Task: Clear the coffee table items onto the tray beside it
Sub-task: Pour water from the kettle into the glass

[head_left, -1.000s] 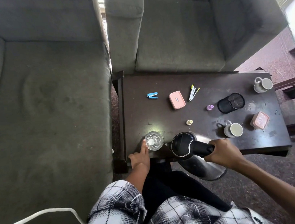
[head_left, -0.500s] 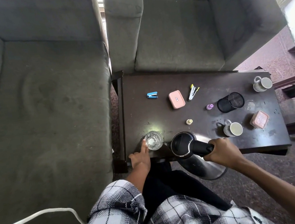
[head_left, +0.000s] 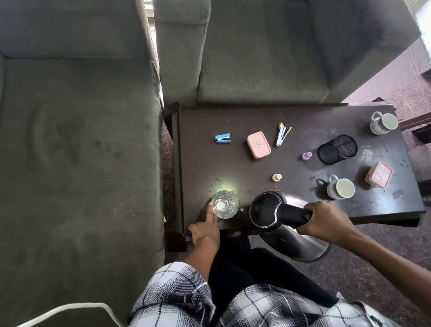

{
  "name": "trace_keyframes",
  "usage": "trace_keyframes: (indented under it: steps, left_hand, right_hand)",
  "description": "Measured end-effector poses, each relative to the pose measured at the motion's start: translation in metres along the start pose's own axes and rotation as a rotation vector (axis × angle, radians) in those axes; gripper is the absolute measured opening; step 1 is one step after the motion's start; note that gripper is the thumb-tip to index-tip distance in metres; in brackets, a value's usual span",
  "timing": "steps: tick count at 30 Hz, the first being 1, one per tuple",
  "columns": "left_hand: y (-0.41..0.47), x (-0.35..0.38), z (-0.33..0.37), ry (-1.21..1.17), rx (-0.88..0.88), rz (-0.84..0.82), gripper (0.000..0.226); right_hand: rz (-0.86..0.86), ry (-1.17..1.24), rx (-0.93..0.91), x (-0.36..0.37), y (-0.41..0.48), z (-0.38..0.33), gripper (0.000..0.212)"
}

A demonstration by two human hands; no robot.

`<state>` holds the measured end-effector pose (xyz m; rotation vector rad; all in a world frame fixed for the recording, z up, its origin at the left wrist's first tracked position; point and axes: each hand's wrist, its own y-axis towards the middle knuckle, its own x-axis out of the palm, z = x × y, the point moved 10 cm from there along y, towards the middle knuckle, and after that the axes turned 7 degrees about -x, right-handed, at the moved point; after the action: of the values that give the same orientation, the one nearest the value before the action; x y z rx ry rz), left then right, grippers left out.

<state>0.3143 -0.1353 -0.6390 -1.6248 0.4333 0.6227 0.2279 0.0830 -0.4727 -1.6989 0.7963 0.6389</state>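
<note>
Kettle (head_left: 297,243): steel body, black lid, tilted at the near edge of the worktop (head_left: 237,168), body hanging out past that edge, spout end just beside the rim of the glass (head_left: 225,205). Right grip (head_left: 325,221): fingers wrapped round the kettle's black handle, carrying it. Glass: upright, near-left corner of worktop, clear contents glinting. Left grip (head_left: 205,229): index finger straight, tip touching the glass's left side; other fingers folded at the worktop edge; not wrapped round the glass. Near mug (head_left: 340,188): just right of the kettle, tipped on its side. Pink lidded container (head_left: 378,175) beside it. Small cream bottle (head_left: 276,177) and small purple bottle (head_left: 306,155) mid-worktop, apart. Black mesh cup (head_left: 337,149): on its side, mouth facing right. Far mug (head_left: 383,123): far-right corner. Far row: blue stapler (head_left: 222,138), pink box (head_left: 258,144), yellow-and-white tool (head_left: 282,134); type unclear. Grey sofa (head_left: 69,156) left, grey armchair (head_left: 275,44) beyond. White cable (head_left: 50,316) lies across the sofa seat.
</note>
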Motion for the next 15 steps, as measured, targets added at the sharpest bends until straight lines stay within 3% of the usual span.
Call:
trace_keyframes:
  steps: [15]
  left_hand:
    - [-0.0004,-0.0004,-0.0007,-0.002,-0.001,-0.008,0.082]
  right_hand:
    - [0.004,0.007,0.0,0.0043,0.0026,0.0028,0.023]
